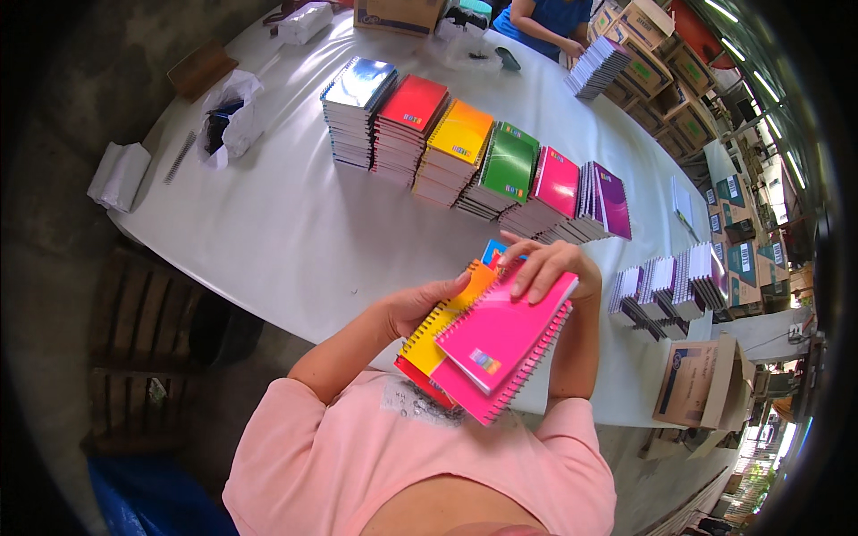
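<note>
I hold a fanned bundle of spiral notebooks [487,344] in front of my chest: pink ones on top, with yellow, orange, red and blue ones beneath. My left hand [420,304] grips the bundle from below at its left edge. My right hand [547,265] rests its fingers on the upper edge of the top pink notebook. Beyond them, on the white table [268,232], stands a row of notebook stacks sorted by colour: blue [357,112], red [407,129], orange [451,152], green [500,170], pink [545,192] and purple [603,201].
More small notebook stacks [666,290] lie at the table's right end, with another stack [597,67] at the far side. An open cardboard box [702,384] stands to the right. Boxes line the far right. Another person in blue [541,18] works at the far end. White bags [228,121] lie at left.
</note>
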`<state>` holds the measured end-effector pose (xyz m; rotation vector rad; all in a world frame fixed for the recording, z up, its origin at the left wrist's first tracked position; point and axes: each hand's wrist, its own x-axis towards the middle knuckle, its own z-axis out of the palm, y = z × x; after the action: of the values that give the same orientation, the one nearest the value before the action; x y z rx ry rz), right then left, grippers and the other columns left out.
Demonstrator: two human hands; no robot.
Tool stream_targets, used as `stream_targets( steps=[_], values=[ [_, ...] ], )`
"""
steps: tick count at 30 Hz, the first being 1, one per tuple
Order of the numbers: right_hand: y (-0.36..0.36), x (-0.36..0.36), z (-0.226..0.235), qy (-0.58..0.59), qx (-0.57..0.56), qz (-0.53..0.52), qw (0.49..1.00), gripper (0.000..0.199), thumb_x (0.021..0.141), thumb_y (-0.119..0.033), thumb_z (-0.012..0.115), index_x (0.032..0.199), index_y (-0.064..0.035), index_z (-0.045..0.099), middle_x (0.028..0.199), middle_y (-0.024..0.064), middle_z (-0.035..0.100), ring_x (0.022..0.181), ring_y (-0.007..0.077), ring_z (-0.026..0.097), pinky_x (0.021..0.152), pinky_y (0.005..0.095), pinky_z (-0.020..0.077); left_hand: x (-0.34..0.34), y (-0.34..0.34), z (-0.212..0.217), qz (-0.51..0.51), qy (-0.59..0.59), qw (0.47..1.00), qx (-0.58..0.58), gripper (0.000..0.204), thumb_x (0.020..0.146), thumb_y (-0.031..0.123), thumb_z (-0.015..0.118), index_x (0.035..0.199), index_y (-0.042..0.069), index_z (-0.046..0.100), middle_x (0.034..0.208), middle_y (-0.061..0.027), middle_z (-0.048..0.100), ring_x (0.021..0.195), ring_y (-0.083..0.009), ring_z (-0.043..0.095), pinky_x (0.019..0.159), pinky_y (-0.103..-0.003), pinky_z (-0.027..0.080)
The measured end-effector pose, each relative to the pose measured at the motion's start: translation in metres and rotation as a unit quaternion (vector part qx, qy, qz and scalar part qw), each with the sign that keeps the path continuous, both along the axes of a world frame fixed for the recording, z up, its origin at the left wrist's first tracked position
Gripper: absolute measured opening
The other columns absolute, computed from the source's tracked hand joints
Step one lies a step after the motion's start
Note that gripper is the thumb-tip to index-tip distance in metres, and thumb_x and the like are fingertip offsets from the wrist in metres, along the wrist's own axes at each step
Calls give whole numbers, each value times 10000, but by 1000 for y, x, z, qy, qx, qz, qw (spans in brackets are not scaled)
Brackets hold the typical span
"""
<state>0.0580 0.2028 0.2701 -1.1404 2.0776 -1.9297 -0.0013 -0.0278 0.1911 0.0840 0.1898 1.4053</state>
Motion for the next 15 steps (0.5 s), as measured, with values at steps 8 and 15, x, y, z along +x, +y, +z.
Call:
stream_targets(
  steps=[8,15],
  values=[
    [35,28,8,-63,292,-390,871,600,666,12,657,1224,-186,554,1359,99,428,1298,309,324,1045,535,188,16,-14,-5,32,38,996,-69,586,679,67,617,1217,-47,414,1098,-193,578,953,-262,620,845,-383,524],
    [165,84,-63,14,430,-658,618,586,691,-89,698,1229,-259,540,1273,86,516,1251,248,396,1005,424,315,8,-9,-10,51,40,995,-73,535,716,120,610,1198,-16,425,1046,-140,584,898,-204,621,811,-357,533]
  ],
)
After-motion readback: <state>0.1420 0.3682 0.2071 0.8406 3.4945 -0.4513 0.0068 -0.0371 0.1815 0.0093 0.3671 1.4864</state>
